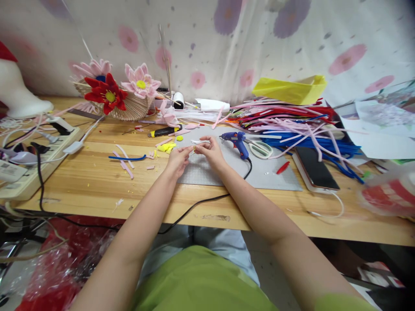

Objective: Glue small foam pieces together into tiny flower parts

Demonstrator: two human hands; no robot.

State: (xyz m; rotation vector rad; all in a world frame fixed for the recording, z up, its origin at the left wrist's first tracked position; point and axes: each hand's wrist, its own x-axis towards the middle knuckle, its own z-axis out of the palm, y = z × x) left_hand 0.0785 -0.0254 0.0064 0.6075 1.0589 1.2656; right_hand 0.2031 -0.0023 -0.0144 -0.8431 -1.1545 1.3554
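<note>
My left hand [180,160] and my right hand [211,152] meet over the grey cutting mat [207,175], their fingertips pinched together. Between them is a small whitish piece [196,142], mostly covered by the fingers, so its kind is unclear. Just left of the fingers lie yellow fuzzy petals [167,147] and a small yellow disc [179,138]. To the right of my right hand a blue hot glue gun [236,140] rests on the mat, beside white-handled scissors [260,149]. A red fuzzy petal [283,168] lies farther right.
Bundles of coloured pipe cleaners [292,123] fill the back right, near a phone [316,168]. Fuzzy flowers [109,95] stand back left. A power strip [42,166] sits at left; a black cord [201,201] crosses the front edge. A red-and-white cup [389,194] is at right.
</note>
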